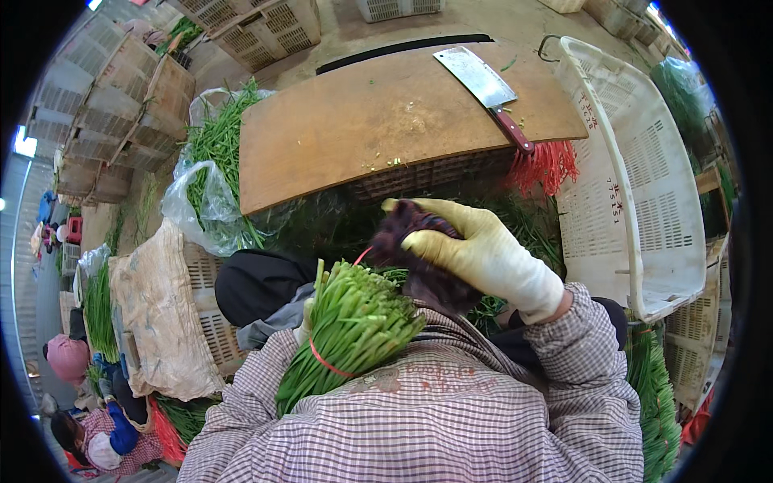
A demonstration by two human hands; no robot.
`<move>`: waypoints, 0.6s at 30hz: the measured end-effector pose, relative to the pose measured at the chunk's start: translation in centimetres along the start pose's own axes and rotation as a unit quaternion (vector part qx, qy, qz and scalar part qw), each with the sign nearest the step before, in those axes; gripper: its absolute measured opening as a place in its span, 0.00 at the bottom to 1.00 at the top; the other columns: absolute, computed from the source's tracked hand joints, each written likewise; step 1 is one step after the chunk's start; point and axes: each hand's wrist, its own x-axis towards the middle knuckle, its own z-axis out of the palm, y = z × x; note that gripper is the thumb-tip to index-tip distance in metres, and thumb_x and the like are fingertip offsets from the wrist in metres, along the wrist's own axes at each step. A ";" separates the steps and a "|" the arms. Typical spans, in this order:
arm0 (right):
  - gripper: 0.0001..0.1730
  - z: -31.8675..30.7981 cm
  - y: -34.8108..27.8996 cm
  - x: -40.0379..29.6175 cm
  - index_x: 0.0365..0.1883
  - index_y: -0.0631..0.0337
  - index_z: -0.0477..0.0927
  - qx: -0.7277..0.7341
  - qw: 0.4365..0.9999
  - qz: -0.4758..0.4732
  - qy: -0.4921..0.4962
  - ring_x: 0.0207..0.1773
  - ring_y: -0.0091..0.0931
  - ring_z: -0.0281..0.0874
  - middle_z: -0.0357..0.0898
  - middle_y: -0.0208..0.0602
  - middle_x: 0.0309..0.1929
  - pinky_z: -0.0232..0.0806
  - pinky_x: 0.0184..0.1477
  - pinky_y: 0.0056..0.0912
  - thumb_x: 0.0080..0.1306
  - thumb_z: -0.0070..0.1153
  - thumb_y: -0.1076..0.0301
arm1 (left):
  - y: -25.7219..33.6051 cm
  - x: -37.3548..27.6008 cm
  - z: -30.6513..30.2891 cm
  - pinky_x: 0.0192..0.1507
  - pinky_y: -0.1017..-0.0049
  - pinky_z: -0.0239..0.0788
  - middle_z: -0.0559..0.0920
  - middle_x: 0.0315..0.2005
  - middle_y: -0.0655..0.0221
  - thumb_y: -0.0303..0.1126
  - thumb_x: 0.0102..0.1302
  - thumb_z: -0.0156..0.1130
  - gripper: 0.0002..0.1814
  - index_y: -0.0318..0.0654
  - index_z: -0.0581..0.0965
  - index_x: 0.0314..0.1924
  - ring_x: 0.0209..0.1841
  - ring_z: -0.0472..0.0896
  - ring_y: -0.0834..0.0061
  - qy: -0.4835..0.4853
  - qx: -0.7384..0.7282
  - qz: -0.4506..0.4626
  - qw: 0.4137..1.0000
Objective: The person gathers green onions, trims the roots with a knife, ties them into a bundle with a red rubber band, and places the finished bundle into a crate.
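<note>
My right hand (pixel 483 253), in a white and yellow work glove, grips a dark purple cloth (pixel 416 247) above my lap. To its left, a thick bundle of long green stalks (pixel 356 326), cut ends up, leans against my chest with a red tie around it. My left hand (pixel 305 320) is mostly hidden behind the bundle; only a bit of pale glove shows at the bundle's left side. A wooden board (pixel 362 127) lies in front of me. On its right part rests a cleaver (pixel 483 84) with a red-brown handle reaching over the near edge.
Red ties (pixel 543 166) hang below the board's right end. A large white plastic crate (pixel 652 181) stands at the right. Loose green stalks in a clear plastic bag (pixel 205 199) lie left of the board. Stacked crates (pixel 115 108) stand far left; a co-worker (pixel 109 435) is at lower left.
</note>
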 end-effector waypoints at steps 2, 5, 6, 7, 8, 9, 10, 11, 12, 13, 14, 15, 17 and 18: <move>0.24 2.0 -1.8 0.0 0.47 0.64 0.77 -0.026 0.998 -0.026 -0.049 0.39 0.34 0.80 0.80 0.46 0.38 0.70 0.46 0.34 0.66 0.52 0.51 | -0.6 0.8 0.0 0.67 0.66 0.51 0.61 0.65 0.62 0.45 0.39 0.80 0.64 0.36 0.49 0.70 0.67 0.61 0.67 0.002 -0.012 0.007 1.000; 0.29 4.8 7.2 4.5 0.45 0.64 0.78 -0.065 0.995 0.032 -0.063 0.45 0.45 0.77 0.80 0.53 0.39 0.68 0.48 0.40 0.65 0.46 0.44 | -2.0 -0.1 1.1 0.67 0.66 0.51 0.61 0.65 0.62 0.46 0.39 0.80 0.64 0.36 0.49 0.70 0.67 0.60 0.67 0.008 -0.033 0.015 0.999; 0.30 3.6 6.0 4.4 0.43 0.63 0.79 -0.243 0.957 0.130 -0.093 0.43 0.45 0.78 0.80 0.52 0.37 0.68 0.47 0.41 0.64 0.46 0.42 | -2.4 0.0 1.0 0.67 0.66 0.50 0.61 0.65 0.62 0.46 0.39 0.80 0.63 0.36 0.49 0.70 0.67 0.60 0.67 0.004 -0.041 0.014 0.999; 0.29 3.0 7.6 4.6 0.41 0.63 0.80 -0.386 0.899 0.167 -0.122 0.42 0.46 0.78 0.80 0.52 0.36 0.69 0.46 0.43 0.63 0.46 0.42 | -2.4 0.1 1.2 0.67 0.66 0.50 0.61 0.65 0.62 0.46 0.39 0.80 0.63 0.36 0.49 0.70 0.67 0.60 0.67 0.006 -0.044 0.010 0.999; 0.28 2.5 8.5 3.6 0.41 0.63 0.80 -0.390 0.908 0.142 -0.063 0.40 0.42 0.80 0.81 0.51 0.36 0.71 0.44 0.41 0.63 0.49 0.44 | -2.3 0.0 1.0 0.68 0.66 0.50 0.61 0.65 0.62 0.46 0.39 0.79 0.63 0.36 0.49 0.70 0.67 0.60 0.67 0.009 -0.047 0.012 0.999; 0.26 1.7 9.0 2.7 0.42 0.63 0.80 -0.397 0.911 0.110 -0.007 0.38 0.38 0.81 0.81 0.49 0.36 0.72 0.42 0.38 0.62 0.52 0.46 | -1.9 -0.2 1.1 0.68 0.66 0.50 0.61 0.65 0.62 0.46 0.40 0.79 0.63 0.36 0.49 0.70 0.67 0.60 0.67 0.011 -0.043 0.016 0.999; 0.21 0.6 7.5 2.5 0.44 0.61 0.79 -0.239 0.966 0.095 0.028 0.36 0.31 0.81 0.82 0.42 0.35 0.72 0.40 0.33 0.63 0.53 0.52 | -1.4 -0.6 1.1 0.68 0.66 0.50 0.62 0.65 0.62 0.46 0.40 0.79 0.63 0.36 0.49 0.70 0.67 0.60 0.67 0.018 -0.038 0.024 0.999; 0.17 -0.2 4.7 2.0 0.47 0.60 0.78 -0.070 0.992 0.082 0.063 0.34 0.24 0.80 0.82 0.36 0.34 0.73 0.38 0.28 0.64 0.55 0.58 | -0.8 -0.9 1.1 0.68 0.66 0.50 0.62 0.65 0.62 0.46 0.40 0.79 0.63 0.36 0.49 0.70 0.67 0.60 0.67 0.027 -0.032 0.030 0.999; 0.21 -0.6 1.6 1.1 0.48 0.61 0.77 0.033 0.996 0.085 0.019 0.37 0.23 0.80 0.82 0.37 0.36 0.73 0.39 0.26 0.61 0.59 0.57 | -0.4 -1.2 1.1 0.68 0.66 0.50 0.62 0.65 0.62 0.46 0.40 0.79 0.63 0.36 0.49 0.70 0.67 0.60 0.67 0.032 -0.025 0.034 0.999; 0.26 -0.7 -1.0 0.4 0.50 0.62 0.77 0.135 0.986 0.089 -0.034 0.39 0.22 0.79 0.82 0.39 0.38 0.72 0.41 0.24 0.58 0.63 0.56 | -0.2 -1.9 1.3 0.68 0.66 0.50 0.62 0.65 0.62 0.46 0.40 0.79 0.63 0.36 0.49 0.70 0.67 0.60 0.67 0.046 -0.024 0.040 0.998; 0.28 0.3 -2.0 -0.8 0.51 0.62 0.76 0.001 1.000 0.008 -0.018 0.42 0.27 0.80 0.80 0.39 0.42 0.72 0.43 0.28 0.58 0.62 0.53 | 0.2 -1.6 1.0 0.68 0.66 0.50 0.62 0.65 0.62 0.46 0.40 0.79 0.63 0.36 0.49 0.70 0.67 0.60 0.67 0.043 -0.023 0.037 0.998; 0.27 2.3 -0.5 -0.9 0.50 0.61 0.76 -0.176 0.966 -0.188 0.019 0.42 0.35 0.80 0.78 0.43 0.45 0.72 0.44 0.34 0.59 0.61 0.51 | 0.3 -1.3 1.1 0.68 0.66 0.49 0.62 0.65 0.62 0.46 0.40 0.79 0.63 0.36 0.49 0.70 0.67 0.60 0.67 0.041 -0.023 0.037 0.998; 0.25 5.7 2.2 0.5 0.48 0.62 0.76 -0.211 0.944 -0.202 0.152 0.42 0.42 0.79 0.79 0.47 0.41 0.71 0.45 0.40 0.61 0.57 0.51 | 0.1 -1.1 1.2 0.68 0.66 0.49 0.62 0.65 0.62 0.46 0.40 0.79 0.62 0.36 0.49 0.70 0.67 0.59 0.67 0.043 -0.029 0.038 0.998; 0.23 5.5 2.8 1.3 0.48 0.61 0.76 -0.235 0.958 -0.106 0.126 0.41 0.43 0.79 0.79 0.49 0.38 0.71 0.43 0.39 0.62 0.57 0.53 | -0.1 -1.2 1.2 0.68 0.66 0.49 0.62 0.65 0.62 0.46 0.41 0.79 0.62 0.36 0.49 0.70 0.67 0.59 0.67 0.044 -0.032 0.042 0.998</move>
